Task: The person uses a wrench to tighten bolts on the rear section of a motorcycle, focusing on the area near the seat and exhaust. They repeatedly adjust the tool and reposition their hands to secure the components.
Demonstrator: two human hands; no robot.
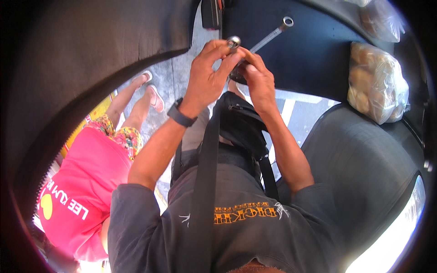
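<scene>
My left hand (207, 75), with a dark band at its wrist, is closed, its fingers pinched around a shiny round metal piece (233, 42) that looks like a socket. Close beside it, my right hand (259, 82) is closed around the lower end of a ring wrench (267, 39). The wrench's shaft slants up and to the right, and its ring end points away from me. Both hands meet at the fingertips in front of my chest. My fingers hide the wrench's near end and whatever lies between the two hands.
A dark flat panel (309, 50) lies beyond my hands, with a clear plastic bag of round yellowish items (377, 84) at right. A large dark curved surface (104, 41) fills the upper left. Nearby at left stands a person in a pink top (93, 182). A black bag (243, 120) hangs at my front.
</scene>
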